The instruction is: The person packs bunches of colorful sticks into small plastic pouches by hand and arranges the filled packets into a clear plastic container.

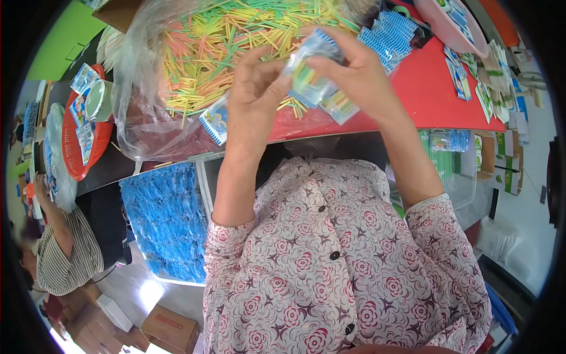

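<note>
Grips a clear, blue-edged packet (pixel 312 74) of coloured sticks between the thumb and fingers of the right hand (pixel 359 71), with the thumb bent across its front, above the near edge of the red surface (pixel 424 97). Holds the left hand (pixel 253 88) just beside it, with fingers partly curled and the thumb tip at the packet's side, though cannot tell whether gripping it. Shows a heap of loose sticks (pixel 218 59) beyond, on clear plastic (pixel 132 88), and another packet (pixel 216 121) beside the left wrist.
</note>
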A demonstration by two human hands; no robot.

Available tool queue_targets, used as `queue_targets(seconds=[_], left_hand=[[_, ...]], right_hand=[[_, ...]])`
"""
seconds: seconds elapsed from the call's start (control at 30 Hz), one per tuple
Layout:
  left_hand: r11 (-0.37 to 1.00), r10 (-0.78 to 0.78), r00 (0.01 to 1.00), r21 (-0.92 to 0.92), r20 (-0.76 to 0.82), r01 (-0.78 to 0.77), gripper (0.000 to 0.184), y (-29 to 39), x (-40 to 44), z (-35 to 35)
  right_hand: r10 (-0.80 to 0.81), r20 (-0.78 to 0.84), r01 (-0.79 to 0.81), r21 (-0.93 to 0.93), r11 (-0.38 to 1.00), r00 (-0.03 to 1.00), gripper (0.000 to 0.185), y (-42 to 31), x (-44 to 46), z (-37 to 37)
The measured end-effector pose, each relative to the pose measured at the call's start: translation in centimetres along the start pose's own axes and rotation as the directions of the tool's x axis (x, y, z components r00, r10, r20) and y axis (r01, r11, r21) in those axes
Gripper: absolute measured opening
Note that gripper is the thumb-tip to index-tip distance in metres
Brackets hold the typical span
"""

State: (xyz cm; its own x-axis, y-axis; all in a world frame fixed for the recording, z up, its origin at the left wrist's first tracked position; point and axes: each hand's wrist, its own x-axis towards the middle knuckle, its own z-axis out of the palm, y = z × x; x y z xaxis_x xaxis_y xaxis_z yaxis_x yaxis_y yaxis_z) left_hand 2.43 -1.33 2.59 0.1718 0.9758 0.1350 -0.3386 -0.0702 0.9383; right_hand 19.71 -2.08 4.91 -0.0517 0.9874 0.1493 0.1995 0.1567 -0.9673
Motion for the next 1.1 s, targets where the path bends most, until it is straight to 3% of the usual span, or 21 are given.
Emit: queue_targets(seconds=[0.07, 0.17, 0.2, 0.27, 0.3, 0.4, 0.53, 0.83, 0.93, 0.97, 1.07, 1.1], left_hand=[[1.000, 0.008, 1.000, 0.029, -0.017, -0.007, 0.032, 0.1, -0.3, -0.4], [0.931, 0.167, 0.979, 0.346, -0.120, -0.117, 0.020, 0.4, -0.8, -3.1], [0.932, 0.165, 0.979, 0.343, -0.121, -0.114, 0.020, 0.6, -1.1, -4.1], [0.780, 0.202, 0.973, 0.620, -0.116, -0.088, 0.013, 0.8, -1.6, -6.2], [0.780, 0.201, 0.972, 0.619, -0.119, -0.086, 0.013, 0.6, -1.6, -7.0], [0.312, 0.352, 0.935, 0.937, 0.041, -0.158, 0.015, 0.1, -2.0, -9.3], [0.162, 0.382, 0.915, 0.966, 0.129, -0.203, 0.017, -1.3, -1.6, -9.8], [0.168, 0.346, 0.935, 0.976, 0.075, -0.141, 0.012, -1.7, -0.8, -9.8], [0.125, 0.413, 0.906, 0.980, 0.089, -0.153, 0.011, -2.2, -0.5, -10.0], [0.124, 0.416, 0.905, 0.981, 0.087, -0.151, 0.011, -2.1, -0.5, -10.0], [0.132, 0.601, 0.788, 0.957, 0.131, -0.259, 0.013, -0.9, -0.7, -9.5], [0.131, 0.603, 0.787, 0.957, 0.130, -0.259, 0.013, -0.5, -0.9, -9.3]], right_hand=[[-0.003, -0.059, -0.001, -0.068, 0.998, 0.998, 0.045, 0.2, -1.3, -1.1], [-0.026, -0.170, -0.008, -0.192, 0.981, 0.985, 0.046, 1.0, -3.2, -1.6], [-0.131, -0.186, 0.042, -0.417, 0.908, 0.974, 0.046, 1.9, -4.0, -1.4], [-0.332, -0.138, 0.099, -0.788, 0.608, 0.933, 0.046, 3.6, -5.1, -0.9], [-0.331, -0.135, 0.101, -0.788, 0.607, 0.934, 0.046, 4.1, -5.3, -0.9], [-0.482, -0.181, 0.101, -0.859, 0.503, 0.857, 0.043, 5.0, -5.1, -0.5], [-0.453, -0.104, 0.085, -0.923, 0.377, 0.886, 0.041, 4.9, -5.3, -0.2], [-0.500, -0.025, 0.201, -0.897, 0.393, 0.866, 0.030, 2.0, -3.7, 0.1], [-0.516, 0.141, 0.416, -0.780, 0.468, 0.845, 0.023, 1.5, -1.9, 2.5], [-0.519, 0.143, 0.420, -0.778, 0.467, 0.843, 0.023, 1.3, -1.2, 3.4], [-0.244, 0.029, 0.236, -0.386, 0.892, 0.969, 0.018, 0.9, 0.7, 6.4], [-0.246, 0.030, 0.238, -0.385, 0.891, 0.969, 0.018, 0.8, 1.1, 7.1]])
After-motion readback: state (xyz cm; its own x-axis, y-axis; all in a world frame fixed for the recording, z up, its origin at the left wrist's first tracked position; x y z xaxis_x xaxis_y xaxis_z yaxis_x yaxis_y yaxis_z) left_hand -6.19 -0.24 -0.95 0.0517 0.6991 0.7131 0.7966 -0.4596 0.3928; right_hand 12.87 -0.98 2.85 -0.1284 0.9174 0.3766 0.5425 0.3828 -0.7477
